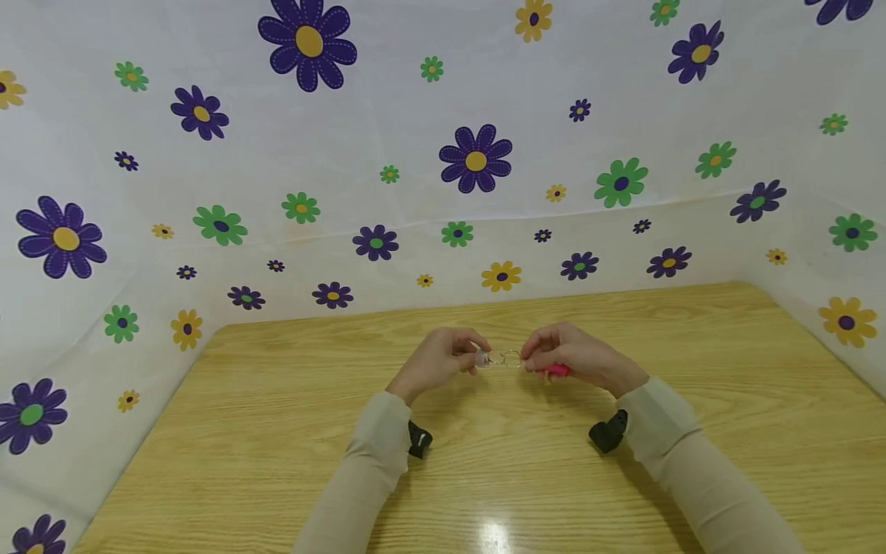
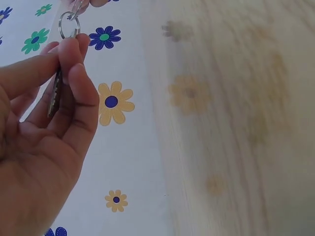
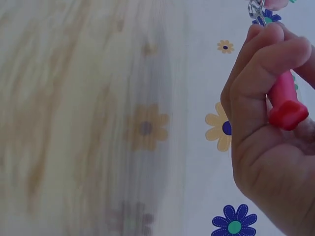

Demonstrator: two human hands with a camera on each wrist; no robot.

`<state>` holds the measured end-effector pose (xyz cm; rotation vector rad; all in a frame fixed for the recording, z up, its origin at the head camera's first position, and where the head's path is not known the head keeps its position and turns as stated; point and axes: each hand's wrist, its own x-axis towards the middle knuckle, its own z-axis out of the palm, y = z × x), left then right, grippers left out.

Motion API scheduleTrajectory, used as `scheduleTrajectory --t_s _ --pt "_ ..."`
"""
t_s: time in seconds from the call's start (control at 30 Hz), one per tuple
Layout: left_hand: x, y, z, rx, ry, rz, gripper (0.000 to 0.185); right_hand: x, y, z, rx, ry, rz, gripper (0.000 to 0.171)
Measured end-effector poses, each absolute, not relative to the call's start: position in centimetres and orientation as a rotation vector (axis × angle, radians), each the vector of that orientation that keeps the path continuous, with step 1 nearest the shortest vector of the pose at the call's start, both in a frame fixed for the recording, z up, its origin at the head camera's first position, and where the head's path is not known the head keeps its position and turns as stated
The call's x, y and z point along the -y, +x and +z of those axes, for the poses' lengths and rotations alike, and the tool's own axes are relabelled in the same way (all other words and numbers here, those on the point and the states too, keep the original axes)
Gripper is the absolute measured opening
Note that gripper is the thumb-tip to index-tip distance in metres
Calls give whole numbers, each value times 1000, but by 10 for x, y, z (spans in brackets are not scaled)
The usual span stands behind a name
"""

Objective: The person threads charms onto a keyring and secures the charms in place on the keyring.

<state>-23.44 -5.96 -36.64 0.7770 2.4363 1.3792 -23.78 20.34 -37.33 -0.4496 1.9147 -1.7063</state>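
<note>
At frame centre, above the table [image 1: 277,431], the left hand [image 1: 436,360] and right hand [image 1: 577,358] flank a key ring [image 1: 503,358] between them.

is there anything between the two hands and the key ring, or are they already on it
Nothing visible stands between them. The left hand pinches a flat piece at one end of the key ring, and the right hand grips the pink piece at the other, above the table.
</note>
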Motion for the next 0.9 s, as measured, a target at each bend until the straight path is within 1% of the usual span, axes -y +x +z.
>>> scheduleTrajectory --t_s 0.27,0.47,0.67,0.9 --pt "62 -235 -365 -2460 640 1414 9 -214 -239 -368 -1975 -418 -1659 14" --pt "63 -236 -366 -2434 510 1494 7 -224 -240 -364 -1977 -394 -1681 14" --pt "64 -238 -369 -2408 543 1533 14 -231 -242 -366 -1990 -376 -1683 25" --pt "65 -240 -372 -2357 569 1519 29 -236 -244 -369 -2018 -387 -1657 33"
